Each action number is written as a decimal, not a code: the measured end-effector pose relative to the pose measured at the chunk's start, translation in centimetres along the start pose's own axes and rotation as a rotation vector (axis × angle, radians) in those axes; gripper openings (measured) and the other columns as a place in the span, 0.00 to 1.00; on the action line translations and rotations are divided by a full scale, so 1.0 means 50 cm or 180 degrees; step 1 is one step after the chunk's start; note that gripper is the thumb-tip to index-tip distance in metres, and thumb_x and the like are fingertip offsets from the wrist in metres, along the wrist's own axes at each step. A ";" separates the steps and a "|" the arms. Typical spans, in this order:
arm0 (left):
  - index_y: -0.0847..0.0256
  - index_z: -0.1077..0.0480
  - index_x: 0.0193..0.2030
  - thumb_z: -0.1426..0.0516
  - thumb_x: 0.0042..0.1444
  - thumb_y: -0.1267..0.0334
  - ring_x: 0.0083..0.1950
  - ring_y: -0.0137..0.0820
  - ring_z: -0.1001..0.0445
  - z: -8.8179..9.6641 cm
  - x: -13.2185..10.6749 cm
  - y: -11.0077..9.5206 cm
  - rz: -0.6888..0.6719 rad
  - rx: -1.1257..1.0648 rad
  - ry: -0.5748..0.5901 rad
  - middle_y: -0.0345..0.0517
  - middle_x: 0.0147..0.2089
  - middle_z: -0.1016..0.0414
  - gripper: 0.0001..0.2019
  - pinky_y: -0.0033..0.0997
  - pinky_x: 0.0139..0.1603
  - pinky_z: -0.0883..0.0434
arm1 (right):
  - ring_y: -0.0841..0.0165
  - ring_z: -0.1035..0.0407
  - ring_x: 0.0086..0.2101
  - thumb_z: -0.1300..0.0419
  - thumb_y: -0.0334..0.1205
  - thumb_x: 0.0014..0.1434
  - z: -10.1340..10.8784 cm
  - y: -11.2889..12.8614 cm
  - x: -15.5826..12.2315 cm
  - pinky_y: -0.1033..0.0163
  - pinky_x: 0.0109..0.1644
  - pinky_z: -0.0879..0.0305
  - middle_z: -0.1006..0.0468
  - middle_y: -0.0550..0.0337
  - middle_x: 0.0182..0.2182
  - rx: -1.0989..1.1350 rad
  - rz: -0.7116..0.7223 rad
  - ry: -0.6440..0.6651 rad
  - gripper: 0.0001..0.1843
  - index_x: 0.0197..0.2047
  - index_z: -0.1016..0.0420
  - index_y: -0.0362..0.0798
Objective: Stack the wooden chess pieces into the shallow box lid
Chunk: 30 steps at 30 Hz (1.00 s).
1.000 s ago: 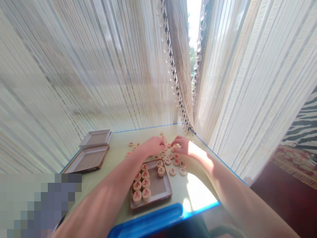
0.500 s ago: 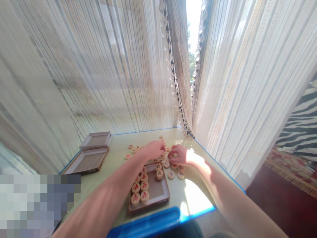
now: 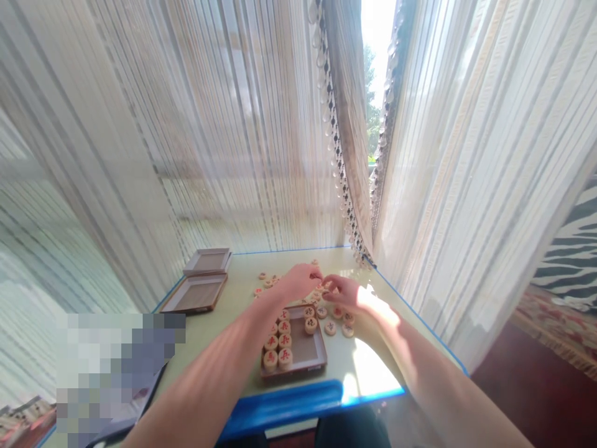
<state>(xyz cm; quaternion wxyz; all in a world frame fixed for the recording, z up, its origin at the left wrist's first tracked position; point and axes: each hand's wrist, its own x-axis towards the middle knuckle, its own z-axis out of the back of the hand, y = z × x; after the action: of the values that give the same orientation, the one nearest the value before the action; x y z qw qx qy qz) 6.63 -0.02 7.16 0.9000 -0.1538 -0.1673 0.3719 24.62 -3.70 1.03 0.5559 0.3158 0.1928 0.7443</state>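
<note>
My left hand (image 3: 305,277) reaches over the loose Chinese chess pieces on the table, fingers curled down and pressed together. Whatever is in them is hidden. Just to its right, my right hand (image 3: 341,291) is low over the pieces, fingers bent, thumb and fingertips apart. Near it lie round wooden pieces such as a black-marked piece (image 3: 330,328) and a red-marked piece (image 3: 337,312). Below my hands stands a shallow tray (image 3: 305,354). Red-marked pieces (image 3: 285,341) fill two columns at its left, partly behind my left forearm; two black-marked pieces (image 3: 310,325) sit at its upper right.
Two shallow box parts, a brown-edged one (image 3: 198,294) and a paler one (image 3: 208,261), lie at the table's left. Blue edging (image 3: 293,398) borders the pale table. Striped curtains (image 3: 261,137) hang behind it. A few pieces (image 3: 258,291) lie left of my left hand.
The view has shifted, so the table things appear farther right. My hands have come closer together over the pieces. The two black-marked pieces remain in the tray.
</note>
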 end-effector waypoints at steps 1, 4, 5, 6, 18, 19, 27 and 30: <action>0.61 0.25 0.37 0.50 0.52 0.63 0.39 0.31 0.27 0.001 -0.010 0.000 0.0023 -0.0060 -0.0015 0.43 0.38 0.23 0.12 0.27 0.40 0.33 | 0.73 0.34 0.27 0.41 0.45 0.50 0.003 0.007 -0.002 0.68 0.29 0.40 0.25 0.64 0.31 0.0112 -0.0049 0.0011 0.14 0.41 0.27 0.53; 0.62 0.25 0.36 0.49 0.51 0.62 0.38 0.31 0.27 0.008 -0.046 0.000 0.0129 -0.0119 -0.0007 0.43 0.37 0.23 0.12 0.27 0.40 0.33 | 0.74 0.35 0.24 0.41 0.47 0.51 0.014 0.034 -0.011 0.70 0.25 0.41 0.25 0.63 0.28 0.0430 -0.0208 -0.0095 0.13 0.37 0.25 0.51; 0.62 0.25 0.36 0.49 0.51 0.61 0.38 0.31 0.27 0.010 -0.060 0.000 0.0174 -0.0126 -0.0025 0.43 0.37 0.23 0.12 0.27 0.39 0.33 | 0.75 0.35 0.22 0.41 0.48 0.50 0.018 0.044 -0.014 0.70 0.24 0.42 0.26 0.64 0.26 0.0519 -0.0277 -0.0129 0.14 0.37 0.25 0.50; 0.62 0.26 0.36 0.49 0.52 0.61 0.37 0.30 0.27 0.012 -0.074 -0.001 0.0226 -0.0143 -0.0070 0.43 0.36 0.23 0.13 0.27 0.38 0.33 | 0.75 0.36 0.21 0.41 0.48 0.50 0.021 0.055 -0.018 0.70 0.24 0.42 0.26 0.64 0.24 0.0592 -0.0357 -0.0133 0.14 0.37 0.25 0.49; 0.61 0.26 0.33 0.44 0.51 0.61 0.40 0.31 0.28 -0.034 -0.209 -0.013 -0.0142 -0.0529 -0.1920 0.44 0.36 0.23 0.08 0.32 0.45 0.32 | 0.64 0.27 0.31 0.44 0.52 0.52 -0.034 0.125 -0.123 0.59 0.38 0.33 0.20 0.54 0.33 0.0322 -0.0516 -0.1210 0.20 0.41 0.23 0.48; 0.61 0.26 0.32 0.43 0.50 0.61 0.41 0.32 0.28 -0.039 -0.217 -0.015 -0.0210 -0.0485 -0.2018 0.44 0.35 0.23 0.07 0.33 0.47 0.32 | 0.62 0.27 0.34 0.44 0.52 0.53 -0.044 0.126 -0.135 0.57 0.41 0.33 0.21 0.52 0.35 0.0304 -0.0469 -0.1356 0.20 0.42 0.23 0.47; 0.61 0.26 0.34 0.42 0.50 0.63 0.44 0.34 0.29 -0.063 -0.253 -0.024 -0.0252 -0.0269 -0.2387 0.45 0.37 0.23 0.06 0.37 0.50 0.33 | 0.62 0.29 0.43 0.47 0.54 0.56 -0.063 0.154 -0.189 0.58 0.50 0.37 0.23 0.52 0.44 0.0631 -0.0271 -0.1270 0.24 0.48 0.27 0.48; 0.61 0.26 0.34 0.42 0.49 0.65 0.43 0.34 0.29 -0.064 -0.255 -0.027 -0.0216 -0.0239 -0.2595 0.45 0.36 0.24 0.06 0.36 0.50 0.33 | 0.62 0.29 0.43 0.47 0.56 0.55 -0.064 0.161 -0.192 0.57 0.51 0.38 0.23 0.51 0.44 0.0804 -0.0311 -0.1260 0.26 0.49 0.27 0.47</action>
<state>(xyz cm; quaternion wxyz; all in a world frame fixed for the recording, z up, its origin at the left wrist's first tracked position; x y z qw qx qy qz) 0.29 -10.62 2.44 0.7656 -0.0210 -0.5286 0.3660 18.50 -15.07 1.40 0.5743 0.5129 0.1867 0.6101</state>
